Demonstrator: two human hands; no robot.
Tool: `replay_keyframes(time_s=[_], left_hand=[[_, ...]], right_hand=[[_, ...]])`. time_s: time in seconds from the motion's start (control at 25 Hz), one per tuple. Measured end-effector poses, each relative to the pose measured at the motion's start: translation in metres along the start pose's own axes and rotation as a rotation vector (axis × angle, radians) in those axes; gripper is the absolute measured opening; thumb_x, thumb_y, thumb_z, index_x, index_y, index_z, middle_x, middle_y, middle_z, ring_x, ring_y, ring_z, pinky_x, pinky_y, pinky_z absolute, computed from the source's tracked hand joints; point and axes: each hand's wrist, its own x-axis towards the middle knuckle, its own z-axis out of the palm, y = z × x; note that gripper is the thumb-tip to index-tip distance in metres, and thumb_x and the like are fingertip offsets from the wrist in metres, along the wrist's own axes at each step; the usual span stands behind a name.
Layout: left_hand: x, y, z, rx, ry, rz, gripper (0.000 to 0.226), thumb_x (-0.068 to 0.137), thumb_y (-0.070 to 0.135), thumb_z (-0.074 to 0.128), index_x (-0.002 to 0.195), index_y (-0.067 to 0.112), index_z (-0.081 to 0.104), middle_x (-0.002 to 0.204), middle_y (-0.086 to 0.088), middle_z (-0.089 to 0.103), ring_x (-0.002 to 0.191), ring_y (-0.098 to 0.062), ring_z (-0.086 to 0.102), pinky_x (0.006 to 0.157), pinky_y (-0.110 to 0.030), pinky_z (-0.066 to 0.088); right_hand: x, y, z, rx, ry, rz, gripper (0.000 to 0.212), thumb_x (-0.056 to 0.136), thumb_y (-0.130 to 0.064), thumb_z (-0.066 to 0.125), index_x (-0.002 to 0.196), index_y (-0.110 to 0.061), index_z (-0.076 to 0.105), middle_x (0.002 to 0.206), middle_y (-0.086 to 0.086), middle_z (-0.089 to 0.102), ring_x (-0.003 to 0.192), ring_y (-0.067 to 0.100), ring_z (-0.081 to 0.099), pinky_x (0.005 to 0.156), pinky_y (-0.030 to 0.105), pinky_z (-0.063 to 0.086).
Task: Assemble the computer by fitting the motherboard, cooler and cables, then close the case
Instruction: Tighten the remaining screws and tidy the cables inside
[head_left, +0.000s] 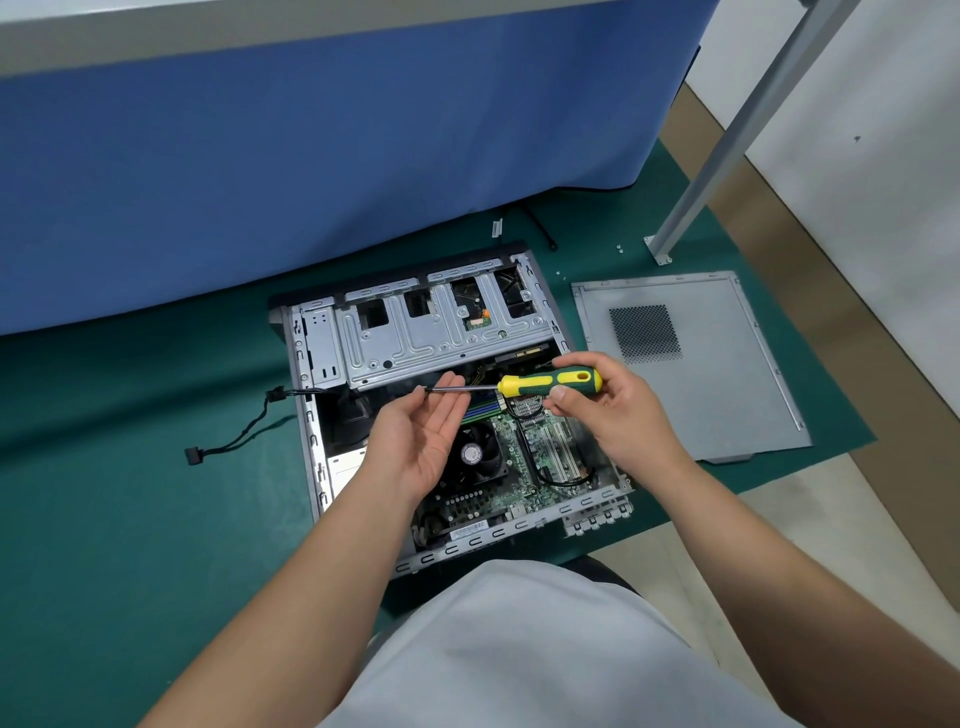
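we see a green mat (130, 519) over beige floor (810, 519), blue cloth (311, 156) behind, white wall (883, 156), grey post (727, 140).

- Open case (311, 431) lies flat on the green mat; motherboard (540, 447) seated inside, black cooler (474, 454) on it.
- Side panel (727, 384) lies flat, just right of the case.
- Black cable (234, 439) trails out left.

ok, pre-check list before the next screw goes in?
1. Screwdriver gripped by right hand: ok.
2. Tip steadied at left hand fingers: ok.
3. Screw on tip: cannot tell.
4. Motherboard lying in case: ok.
5. Cooler on board: ok; fastened: cannot tell.
6. Side panel off, lying right of case: ok.
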Motion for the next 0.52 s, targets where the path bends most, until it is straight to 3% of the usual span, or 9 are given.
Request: replay_keyframes(time_s=[0.16,0.32,0.44,0.52], left_hand=[[-0.002,-0.003,0.005,0.064,-0.017,-0.006,0.024,0.107,0.01,0.047,0.112,-0.009,0.061,0.12,-0.024,0.072,0.108,-0.034,0.073,0.092,-0.045,0.06],[-0.006,-0.009,0.005,0.191,0.001,0.022,0.021,0.108,0.018,0.05,0.11,0.0,0.06,0.118,-0.023,0.073,0.111,-0.034,0.072,0.093,-0.044,0.061],[-0.004,-0.01,0.003,0.403,0.079,0.155,0.02,0.107,0.018,0.054,0.121,0.005,0.06,0.121,-0.015,0.073,0.113,-0.027,0.071,0.098,-0.037,0.058],[-0.005,-0.005,0.002,0.69,0.133,0.34,0.014,0.106,0.016,0.056,0.117,0.014,0.064,0.119,-0.006,0.073,0.11,-0.019,0.071,0.099,-0.033,0.056]], right_hand=[[0.001,0.009,0.003,0.215,0.142,0.099,0.035,0.093,-0.008,0.072,0.125,-0.015,0.061,0.102,0.012,0.075,0.091,0.027,0.077,0.082,0.026,0.06],[0.007,0.013,-0.01,0.32,0.177,0.132,0.031,0.093,-0.008,0.071,0.122,-0.013,0.061,0.103,0.011,0.074,0.097,0.032,0.075,0.089,0.037,0.061],[0.013,0.006,-0.028,0.29,0.182,0.094,0.029,0.092,-0.009,0.072,0.119,-0.012,0.062,0.098,0.006,0.076,0.094,0.033,0.075,0.089,0.037,0.061],[0.016,-0.002,-0.044,0.217,0.168,0.065,0.024,0.093,-0.01,0.072,0.115,-0.013,0.064,0.096,0.006,0.076,0.092,0.033,0.075,0.088,0.036,0.061]])
